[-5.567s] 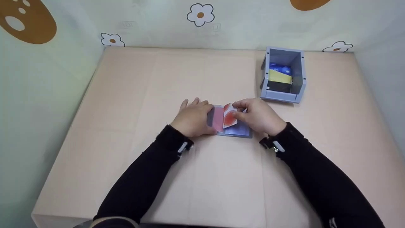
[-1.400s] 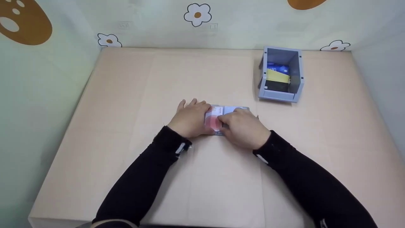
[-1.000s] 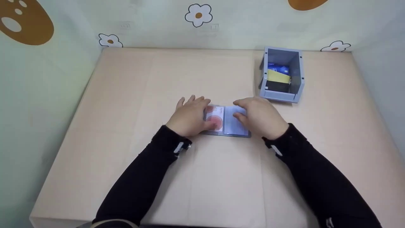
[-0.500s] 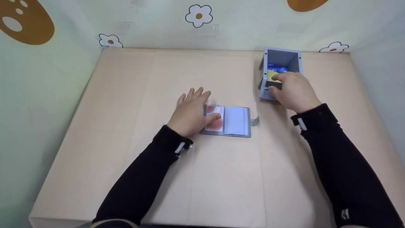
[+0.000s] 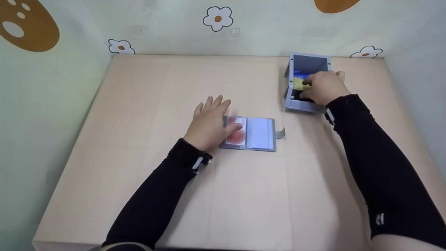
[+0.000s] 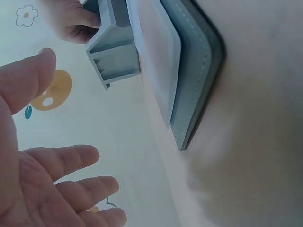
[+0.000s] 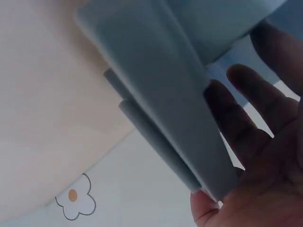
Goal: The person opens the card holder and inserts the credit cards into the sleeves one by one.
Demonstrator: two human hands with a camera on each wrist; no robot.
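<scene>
Desk [image 5: 150,97] bearing card holder [image 5: 259,134], red-and-white card [image 5: 237,137] occupying left side, right looking unfilled; left hand [image 5: 210,127] hovering, fingers spread; right hand [image 5: 325,87] hanging in bin [image 5: 303,105], grip unclear, yellow piece [image 5: 298,84] remaining.

Flowered wall [image 5: 174,38] behind beige tabletop [image 5: 247,195]

At upper right of the head view, I see a smooth, matt plastic bin [image 5: 304,105]; at centre, a card holder [image 5: 260,134] with glossy, translucent plastic pages [image 6: 163,47] and, on my left-wrist feed, a stitched, leather-like cover [image 6: 196,56]. The table covering [image 5: 251,195] looks matt, faintly creased; the sleeves [image 5: 150,198], matt cloth.
</scene>
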